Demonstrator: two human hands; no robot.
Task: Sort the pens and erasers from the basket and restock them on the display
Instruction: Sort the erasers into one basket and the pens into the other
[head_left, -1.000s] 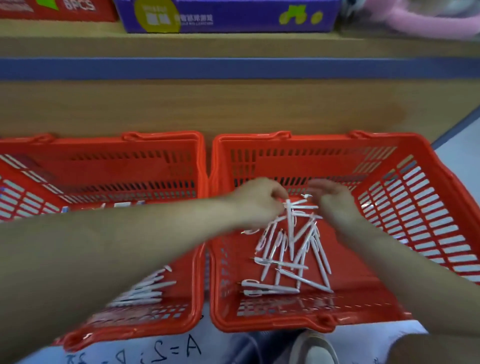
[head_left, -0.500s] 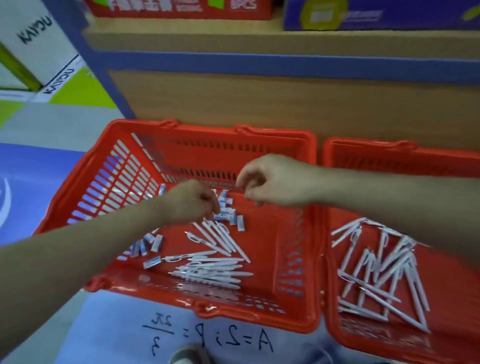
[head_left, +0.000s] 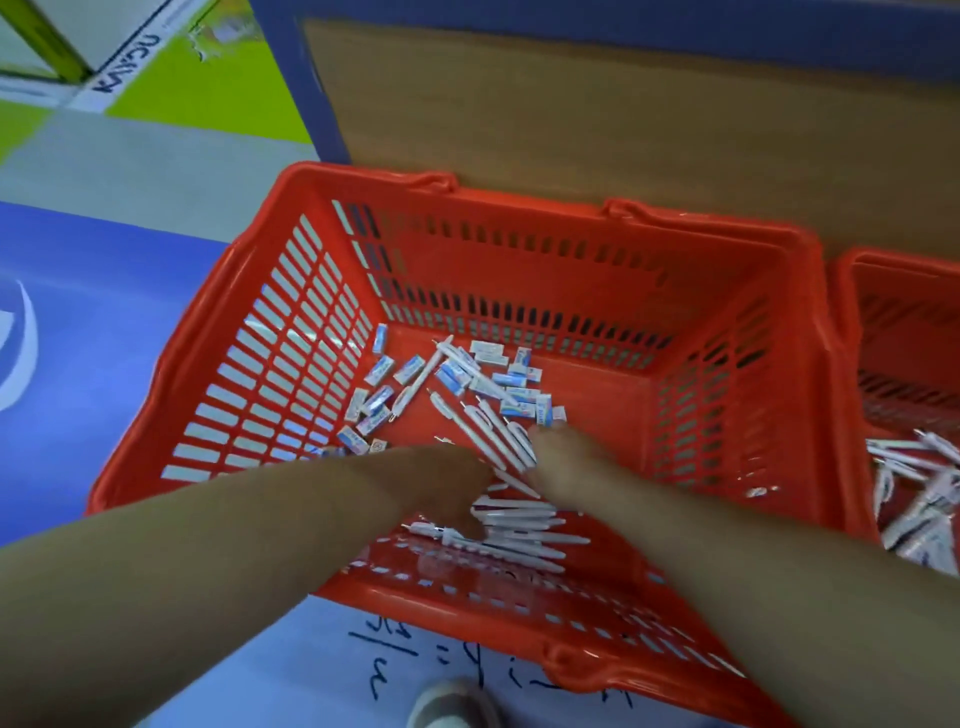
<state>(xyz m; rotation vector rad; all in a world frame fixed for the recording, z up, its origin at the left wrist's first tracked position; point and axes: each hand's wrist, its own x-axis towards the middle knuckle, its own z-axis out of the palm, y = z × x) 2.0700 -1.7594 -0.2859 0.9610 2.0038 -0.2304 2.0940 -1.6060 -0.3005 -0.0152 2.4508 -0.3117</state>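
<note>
— Where are the hands?

— Both are down inside the red basket (head_left: 545, 260), side by side and just apart. The left hand (head_left: 441, 486) lies over the near heap of white pens (head_left: 519, 525). Its fingers are tucked under it, so I cannot tell whether it holds any.

— And the other?

— The right hand (head_left: 569, 467) has its fingertips against a slanted row of pens in the middle of the basket floor. It is blurred, and I cannot tell if it pinches 1 or only touches them.

— The erasers?

— The erasers (head_left: 382, 397) are small blue-and-white blocks strewn across the far part of the same basket floor, some to the left and some behind the slanted pens. 1 pen lies among them.

— Anything around it?

— A second basket (head_left: 904, 291) stands touching it on the right, with other pens (head_left: 930, 512) lying in it. Beyond both rises a wooden panel (head_left: 597, 114). The blue floor (head_left: 104, 322) spreads to the left, and 1 shoe (head_left: 449, 701) shows at the near edge.
</note>
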